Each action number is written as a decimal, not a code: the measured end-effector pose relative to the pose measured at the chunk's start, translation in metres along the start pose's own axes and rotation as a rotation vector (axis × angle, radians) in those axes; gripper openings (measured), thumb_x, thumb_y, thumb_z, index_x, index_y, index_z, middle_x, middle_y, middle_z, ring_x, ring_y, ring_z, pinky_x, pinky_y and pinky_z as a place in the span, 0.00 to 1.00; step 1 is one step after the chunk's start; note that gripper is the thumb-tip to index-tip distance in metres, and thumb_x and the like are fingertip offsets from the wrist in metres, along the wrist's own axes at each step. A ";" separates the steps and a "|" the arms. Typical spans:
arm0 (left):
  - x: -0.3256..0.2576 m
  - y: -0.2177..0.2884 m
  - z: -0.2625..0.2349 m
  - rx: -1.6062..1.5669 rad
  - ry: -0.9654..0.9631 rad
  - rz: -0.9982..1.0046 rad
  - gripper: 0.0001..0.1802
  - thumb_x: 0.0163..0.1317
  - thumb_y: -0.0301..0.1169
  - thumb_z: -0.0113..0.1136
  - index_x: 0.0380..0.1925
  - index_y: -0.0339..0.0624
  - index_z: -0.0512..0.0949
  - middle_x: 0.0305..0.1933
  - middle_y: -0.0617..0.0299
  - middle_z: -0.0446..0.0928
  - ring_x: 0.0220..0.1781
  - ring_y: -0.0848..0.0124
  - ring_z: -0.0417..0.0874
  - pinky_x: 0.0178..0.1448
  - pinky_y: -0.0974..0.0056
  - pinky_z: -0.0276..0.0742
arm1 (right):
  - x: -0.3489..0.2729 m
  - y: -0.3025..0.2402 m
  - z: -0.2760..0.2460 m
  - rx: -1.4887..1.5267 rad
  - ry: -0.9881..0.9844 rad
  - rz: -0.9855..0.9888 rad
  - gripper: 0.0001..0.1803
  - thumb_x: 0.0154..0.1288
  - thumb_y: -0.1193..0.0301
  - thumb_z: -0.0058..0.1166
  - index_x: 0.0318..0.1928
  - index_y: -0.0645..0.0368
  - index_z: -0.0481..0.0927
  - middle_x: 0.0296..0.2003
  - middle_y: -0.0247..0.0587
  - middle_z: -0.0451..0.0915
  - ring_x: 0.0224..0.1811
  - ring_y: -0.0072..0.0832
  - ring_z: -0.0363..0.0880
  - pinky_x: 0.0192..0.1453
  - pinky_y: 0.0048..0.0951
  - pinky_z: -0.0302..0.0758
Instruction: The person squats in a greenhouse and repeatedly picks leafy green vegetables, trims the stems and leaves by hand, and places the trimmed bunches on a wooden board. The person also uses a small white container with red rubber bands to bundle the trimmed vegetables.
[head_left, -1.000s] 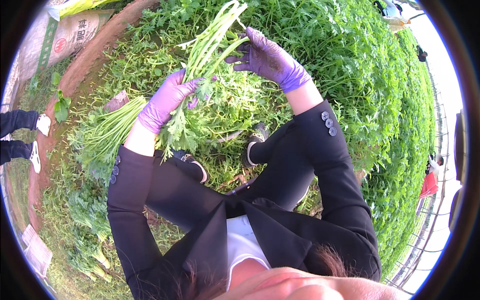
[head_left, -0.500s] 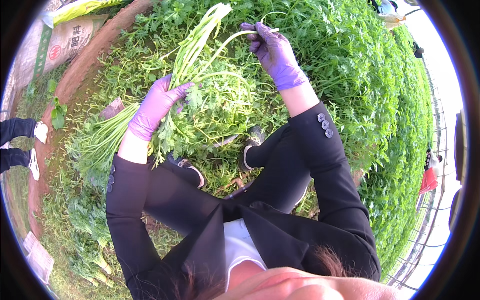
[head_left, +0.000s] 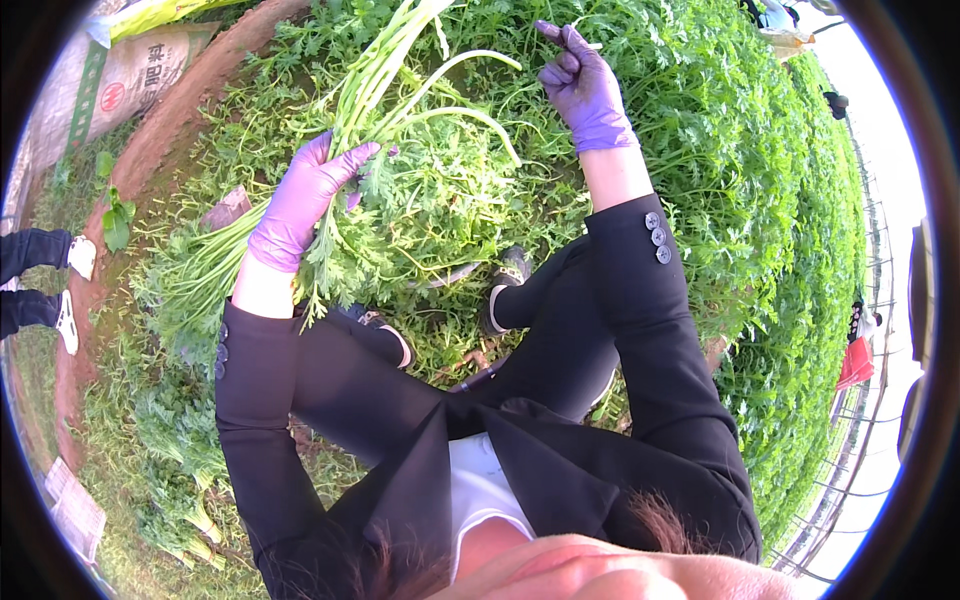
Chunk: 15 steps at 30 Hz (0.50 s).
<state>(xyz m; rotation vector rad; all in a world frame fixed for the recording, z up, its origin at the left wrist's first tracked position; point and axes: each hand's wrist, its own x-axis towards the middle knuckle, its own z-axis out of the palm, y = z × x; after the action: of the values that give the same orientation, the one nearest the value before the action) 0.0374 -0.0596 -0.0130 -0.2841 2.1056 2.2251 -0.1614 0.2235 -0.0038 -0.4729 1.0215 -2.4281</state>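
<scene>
My gloved left hand point(head_left: 305, 205) is closed around a bunch of leafy greens point(head_left: 385, 75). Its pale stems point away from me, and feathery leaves hang below the fist. Two stems arch out to the right of the bunch, their ends free. To the right and apart from it, my gloved right hand point(head_left: 585, 90) is raised with the fingers pinched. A short pale piece of stem point(head_left: 596, 45) pokes out by those fingers. Beside my left wrist lies another pile of long-stemmed greens point(head_left: 215, 265) on the ground.
Tall greens point(head_left: 760, 230) grow densely on the right. Cut bunches point(head_left: 185, 500) lie at lower left. A printed sack point(head_left: 130, 85) lies beyond a soil ridge point(head_left: 165, 130), where another person's shoes point(head_left: 68, 320) stand. My shoes point(head_left: 510, 280) rest among loose greens.
My right hand has moved right, away from the bunch. The arched stem it held now hangs free with a shorter end. My left hand keeps its hold, shifted slightly.
</scene>
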 end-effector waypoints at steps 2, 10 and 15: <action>0.000 -0.003 -0.008 -0.028 0.020 0.007 0.14 0.67 0.37 0.65 0.45 0.40 0.81 0.30 0.68 0.80 0.26 0.81 0.75 0.30 0.72 0.70 | -0.008 -0.003 -0.007 -0.853 0.344 0.099 0.22 0.68 0.68 0.62 0.59 0.67 0.78 0.27 0.33 0.83 0.24 0.18 0.73 0.32 0.19 0.70; -0.003 0.000 -0.001 -0.126 -0.084 0.007 0.12 0.69 0.34 0.62 0.43 0.36 0.79 0.27 0.62 0.81 0.21 0.77 0.75 0.24 0.72 0.68 | -0.028 0.063 0.022 -0.559 -0.385 0.284 0.33 0.66 0.65 0.64 0.68 0.60 0.68 0.53 0.44 0.78 0.47 0.28 0.81 0.53 0.28 0.76; -0.005 0.002 0.003 -0.049 -0.072 0.010 0.15 0.68 0.35 0.63 0.47 0.36 0.79 0.28 0.61 0.82 0.24 0.77 0.77 0.25 0.72 0.69 | -0.009 0.015 0.011 -0.402 0.195 0.284 0.17 0.78 0.68 0.45 0.49 0.70 0.82 0.22 0.27 0.74 0.21 0.15 0.64 0.26 0.19 0.64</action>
<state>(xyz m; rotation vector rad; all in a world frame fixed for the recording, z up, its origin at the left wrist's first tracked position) 0.0420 -0.0565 -0.0095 -0.1933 2.0239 2.2588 -0.1443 0.2124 -0.0086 -0.2008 1.5584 -2.0477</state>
